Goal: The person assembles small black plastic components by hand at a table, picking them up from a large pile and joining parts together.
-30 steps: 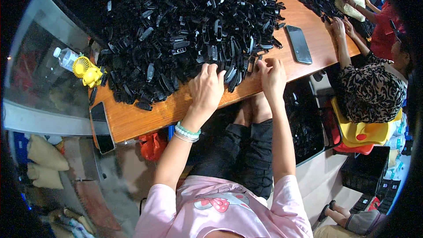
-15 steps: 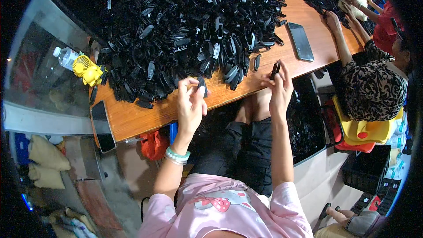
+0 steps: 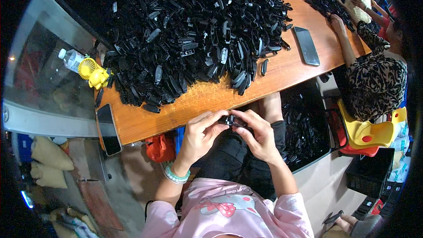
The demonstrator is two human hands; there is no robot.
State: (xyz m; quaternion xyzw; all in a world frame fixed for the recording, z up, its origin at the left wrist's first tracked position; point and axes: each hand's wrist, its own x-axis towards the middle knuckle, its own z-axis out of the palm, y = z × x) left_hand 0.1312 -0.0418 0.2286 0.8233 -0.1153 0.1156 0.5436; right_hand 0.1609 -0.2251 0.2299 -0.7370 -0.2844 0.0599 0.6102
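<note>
Over my lap, just off the table's near edge, my left hand (image 3: pixel 199 135) and my right hand (image 3: pixel 260 137) meet fingertip to fingertip. Between them are small black plastic parts (image 3: pixel 228 120), pinched by the thumbs and fingers of both hands. The fingers partly cover the parts, so I cannot tell whether they are joined. Beyond my hands, a wide heap of similar black plastic parts (image 3: pixel 189 39) covers much of the wooden table (image 3: pixel 176 117). One loose black part (image 3: pixel 264 67) lies apart at the heap's right side.
A phone (image 3: pixel 306 46) lies right of the heap, another phone (image 3: pixel 108 130) at the table's left end. A yellow fan (image 3: pixel 94 74) stands near a water bottle (image 3: pixel 70 58). Right of my legs sits a black bin (image 3: pixel 304 156) of parts. A co-worker (image 3: pixel 374 81) sits at the right.
My hands, apart over the table edge before, each with a black part, have come together lower, nearer my lap. The parts now meet between my fingers. The view has shifted slightly.
</note>
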